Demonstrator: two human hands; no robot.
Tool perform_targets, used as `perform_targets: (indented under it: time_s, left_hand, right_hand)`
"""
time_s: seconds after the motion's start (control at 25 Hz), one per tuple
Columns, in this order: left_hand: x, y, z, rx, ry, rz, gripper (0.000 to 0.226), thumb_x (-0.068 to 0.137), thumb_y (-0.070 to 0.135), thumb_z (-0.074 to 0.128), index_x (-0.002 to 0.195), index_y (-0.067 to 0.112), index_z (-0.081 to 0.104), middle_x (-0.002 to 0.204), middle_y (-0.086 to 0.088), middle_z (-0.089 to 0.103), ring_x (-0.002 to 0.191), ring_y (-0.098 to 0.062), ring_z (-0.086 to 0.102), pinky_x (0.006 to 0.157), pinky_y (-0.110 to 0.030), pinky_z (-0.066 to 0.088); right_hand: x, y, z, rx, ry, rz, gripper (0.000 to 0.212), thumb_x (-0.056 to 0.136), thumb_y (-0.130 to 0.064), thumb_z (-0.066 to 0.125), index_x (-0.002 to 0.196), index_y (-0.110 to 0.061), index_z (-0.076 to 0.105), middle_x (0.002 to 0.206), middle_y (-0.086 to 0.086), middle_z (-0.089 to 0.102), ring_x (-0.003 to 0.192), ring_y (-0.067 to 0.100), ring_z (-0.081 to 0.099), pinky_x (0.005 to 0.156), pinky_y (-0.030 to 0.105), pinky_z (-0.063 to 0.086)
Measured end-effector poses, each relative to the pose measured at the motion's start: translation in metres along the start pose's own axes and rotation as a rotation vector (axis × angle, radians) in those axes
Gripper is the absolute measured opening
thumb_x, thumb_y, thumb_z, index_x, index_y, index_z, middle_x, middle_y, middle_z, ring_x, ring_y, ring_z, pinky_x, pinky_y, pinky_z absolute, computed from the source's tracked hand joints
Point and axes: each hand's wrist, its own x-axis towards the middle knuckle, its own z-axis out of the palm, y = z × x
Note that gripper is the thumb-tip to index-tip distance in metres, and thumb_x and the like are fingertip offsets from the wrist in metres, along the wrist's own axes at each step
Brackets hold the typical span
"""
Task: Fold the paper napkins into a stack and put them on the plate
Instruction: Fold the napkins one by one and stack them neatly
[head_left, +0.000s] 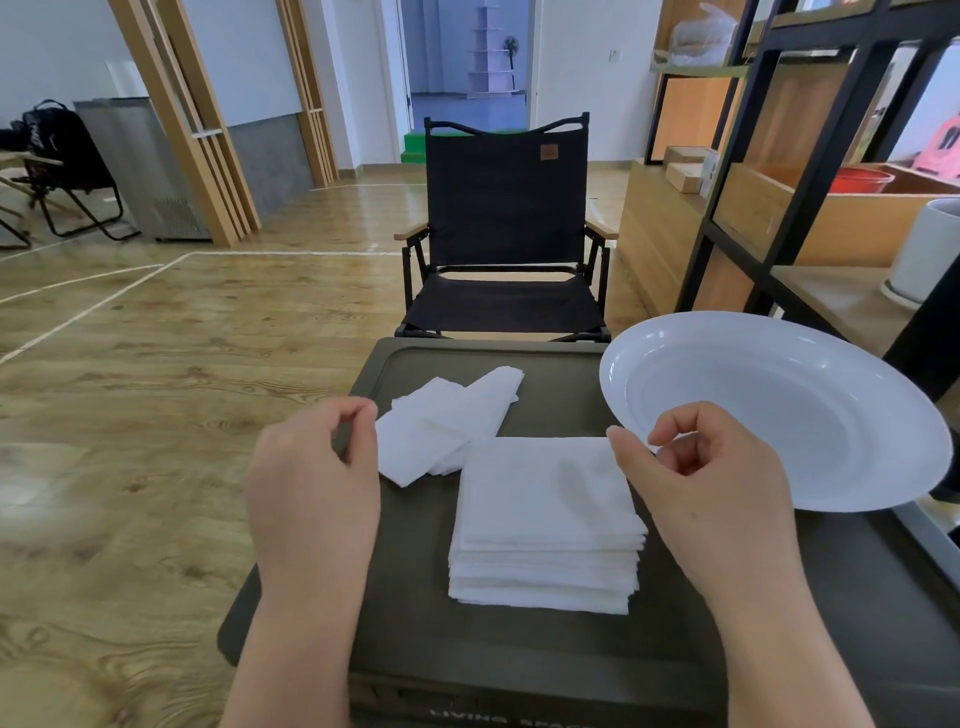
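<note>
The napkins (545, 519) and plate (810, 364) were white, the table (519, 649) dark olive (nearly black), the chair (506, 218) black, the floor (156, 364) wood-grained.

"LIVING" on box (467, 719) edge
</note>
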Motion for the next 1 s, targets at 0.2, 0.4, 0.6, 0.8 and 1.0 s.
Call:
perform_targets:
  time_s: [0.2,0.4,0.6,0.8,1.0]
  left_hand:
    - [-0.001,-0.012,0.008,0.21,-0.472,0.183,0.047,0.076,0.017,0.069,0.118,0.034,0.058,0.123,0.013,0.053,0.114,-0.02,0.038,0.087,-0.03,0.034]
    - [-0.002,-0.011,0.017,0.089,-0.303,0.159,0.017,0.089,0.024,0.064,0.1,0.024,0.076,0.117,0.004,0.068,0.109,-0.025,0.053,0.087,-0.031,0.036]
    - [0.006,-0.002,-0.006,-0.168,-0.049,0.084,0.02,0.093,0.025,0.055,0.101,0.021,0.073,0.093,0.016,0.066,0.087,-0.003,0.051,0.076,-0.019,0.034]
    - [0.005,0.019,-0.038,-0.342,-0.063,0.175,0.014,0.095,0.033,0.053,0.093,0.039,0.065,0.08,0.027,0.063,0.078,0.001,0.052,0.069,0.0,0.036]
    - [-0.002,0.037,-0.051,-0.68,-0.443,0.31,0.014,0.092,0.037,0.054,0.091,0.034,0.068,0.081,0.016,0.069,0.073,0.003,0.061,0.062,-0.003,0.041]
  right_hand:
    - [-0.001,-0.002,0.003,0.072,0.015,-0.031,0.022,0.073,-0.041,0.067,0.066,-0.025,0.053,0.06,0.0,0.056,0.051,0.006,0.049,0.051,0.021,0.04]
    - [-0.002,-0.002,0.004,0.084,0.009,-0.043,0.021,0.073,-0.04,0.068,0.067,-0.026,0.054,0.056,-0.002,0.056,0.052,0.003,0.05,0.051,0.02,0.04]
    - [-0.002,-0.004,0.004,0.101,0.027,-0.051,0.019,0.074,-0.041,0.068,0.068,-0.027,0.055,0.06,-0.007,0.059,0.056,0.002,0.053,0.052,0.019,0.042]
    - [-0.005,-0.01,0.005,0.179,-0.012,-0.081,0.013,0.073,-0.043,0.065,0.081,-0.034,0.06,0.077,-0.018,0.064,0.065,0.002,0.058,0.056,0.019,0.046]
    - [-0.012,-0.021,0.002,0.262,-0.442,-0.125,0.045,0.07,-0.067,0.06,0.114,-0.055,0.057,0.111,-0.033,0.061,0.105,-0.013,0.054,0.078,0.012,0.049]
